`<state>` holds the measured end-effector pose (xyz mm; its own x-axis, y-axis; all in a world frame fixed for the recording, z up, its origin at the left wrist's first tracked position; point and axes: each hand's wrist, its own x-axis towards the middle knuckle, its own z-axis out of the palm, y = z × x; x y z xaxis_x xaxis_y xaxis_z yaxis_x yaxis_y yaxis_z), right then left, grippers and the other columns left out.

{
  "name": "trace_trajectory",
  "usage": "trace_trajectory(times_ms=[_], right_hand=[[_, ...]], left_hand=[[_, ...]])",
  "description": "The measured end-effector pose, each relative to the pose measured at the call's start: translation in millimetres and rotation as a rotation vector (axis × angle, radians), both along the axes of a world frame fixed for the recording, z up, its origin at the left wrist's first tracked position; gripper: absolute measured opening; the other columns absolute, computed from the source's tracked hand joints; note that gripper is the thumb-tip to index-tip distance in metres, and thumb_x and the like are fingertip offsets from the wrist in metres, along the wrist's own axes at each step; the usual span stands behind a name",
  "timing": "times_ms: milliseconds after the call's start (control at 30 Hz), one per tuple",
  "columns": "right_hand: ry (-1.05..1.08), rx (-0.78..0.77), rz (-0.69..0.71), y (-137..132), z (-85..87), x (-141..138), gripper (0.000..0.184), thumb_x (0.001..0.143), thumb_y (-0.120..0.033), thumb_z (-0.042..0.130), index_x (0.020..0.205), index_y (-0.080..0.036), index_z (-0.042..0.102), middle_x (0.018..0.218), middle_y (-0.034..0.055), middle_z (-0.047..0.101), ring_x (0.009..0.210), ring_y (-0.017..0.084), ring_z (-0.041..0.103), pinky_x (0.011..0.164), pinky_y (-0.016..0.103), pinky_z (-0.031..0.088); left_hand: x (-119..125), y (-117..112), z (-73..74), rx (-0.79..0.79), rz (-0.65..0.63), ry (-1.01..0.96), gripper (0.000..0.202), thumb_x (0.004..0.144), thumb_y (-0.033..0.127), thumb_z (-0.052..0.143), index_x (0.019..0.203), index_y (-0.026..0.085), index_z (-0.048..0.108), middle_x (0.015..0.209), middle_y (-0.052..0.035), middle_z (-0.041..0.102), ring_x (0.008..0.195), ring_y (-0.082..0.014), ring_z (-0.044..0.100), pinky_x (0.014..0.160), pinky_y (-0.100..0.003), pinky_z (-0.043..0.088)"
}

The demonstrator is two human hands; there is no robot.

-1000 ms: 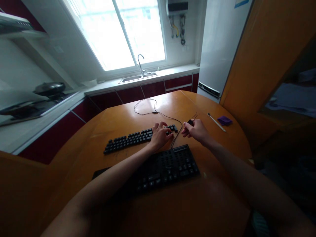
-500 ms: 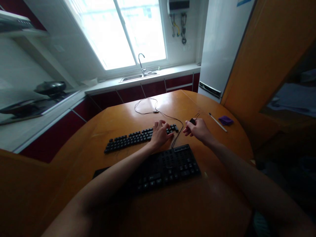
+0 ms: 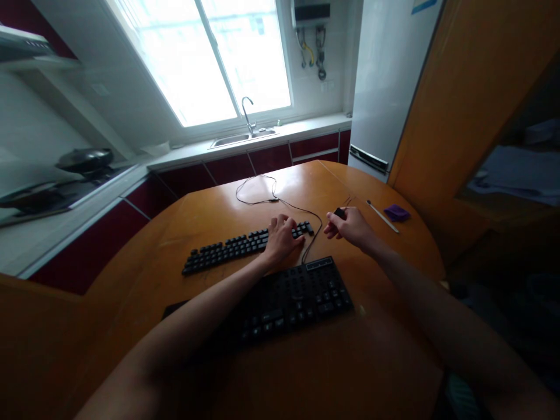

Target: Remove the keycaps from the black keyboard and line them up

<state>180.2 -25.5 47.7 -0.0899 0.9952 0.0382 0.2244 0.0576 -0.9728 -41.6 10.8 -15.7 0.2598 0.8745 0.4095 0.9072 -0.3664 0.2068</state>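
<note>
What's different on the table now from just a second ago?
Hardly anything: the right hand, pinching a small black thing, is perhaps a tiny bit farther from the cable. Nothing was visibly picked up or let go. The left hand stays over the far black keys; the near keyboard, white stick and purple thing lie as they were.

Background: bright window (image 3: pixel 175 64) above metal sink (image 3: pixel 231 140) with arched faucet (image 3: pixel 247 111), set in white counter (image 3: pixel 301 126). Left: dark pan (image 3: pixel 85 158) on stove (image 3: pixel 85 191). Right: tall grey refrigerator (image 3: pixel 389 81). Wall: boxed appliance (image 3: pixel 311 13), yellow hose (image 3: pixel 311 53) beneath.
</note>
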Motion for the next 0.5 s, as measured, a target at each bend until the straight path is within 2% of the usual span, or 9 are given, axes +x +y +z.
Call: trace_trajectory(times_ms=[67,200,333,400,500], right_hand=[[-0.035,0.032,0.133,1,3.5,9,0.028,0.091,-0.026,0.058,0.068,-0.011,0.064,0.069,0.0102,0.074,0.056,0.013,0.068,0.047,0.018,0.049],[-0.139,0.099,0.396,1,9.0,29,0.027,0.087,-0.033,0.066,0.07,-0.013,0.063,0.061,0.0031,0.068,0.049,0.01,0.061,0.048,0.019,0.048],[-0.206,0.004,0.673,-7,13.2,37,0.03,0.088,-0.038,0.065,0.075,-0.012,0.066,0.063,0.0039,0.07,0.057,0.013,0.067,0.056,0.022,0.052],[-0.226,-0.053,0.787,-14,14.7,35,0.027,0.086,-0.037,0.067,0.081,-0.011,0.07,0.066,0.004,0.071,0.059,0.013,0.068,0.059,0.022,0.054],[-0.268,-0.067,0.881,-21,14.6,27,0.02,0.083,-0.03,0.069,0.089,-0.011,0.074,0.068,0.0027,0.072,0.063,0.013,0.068,0.062,0.021,0.053]], left_hand=[[-2,1,0.2,-0.002,-0.006,-0.005,0.032,0.073,0.034,0.079,0.094,0.021,0.059,0.112,-0.0089,0.052,0.112,-0.0311,0.044,0.095,-0.045,0.042],[-3,0,3.9,-0.014,-0.013,-0.011,0.034,0.072,0.034,0.081,0.095,0.02,0.06,0.112,-0.009,0.052,0.111,-0.0305,0.045,0.096,-0.044,0.042],[2,-13,14.9,-0.003,-0.031,-0.052,0.035,0.073,0.037,0.08,0.096,0.019,0.06,0.111,-0.0092,0.054,0.109,-0.0297,0.046,0.095,-0.045,0.044],[6,-27,21.8,-0.019,-0.094,-0.082,0.027,0.078,0.034,0.075,0.095,0.02,0.06,0.107,-0.0078,0.056,0.106,-0.0273,0.049,0.094,-0.044,0.045],[12,-54,31.1,-0.161,-0.34,-0.11,0.008,0.086,0.024,0.064,0.092,0.021,0.06,0.097,-0.0041,0.061,0.096,-0.0218,0.056,0.088,-0.039,0.049]])
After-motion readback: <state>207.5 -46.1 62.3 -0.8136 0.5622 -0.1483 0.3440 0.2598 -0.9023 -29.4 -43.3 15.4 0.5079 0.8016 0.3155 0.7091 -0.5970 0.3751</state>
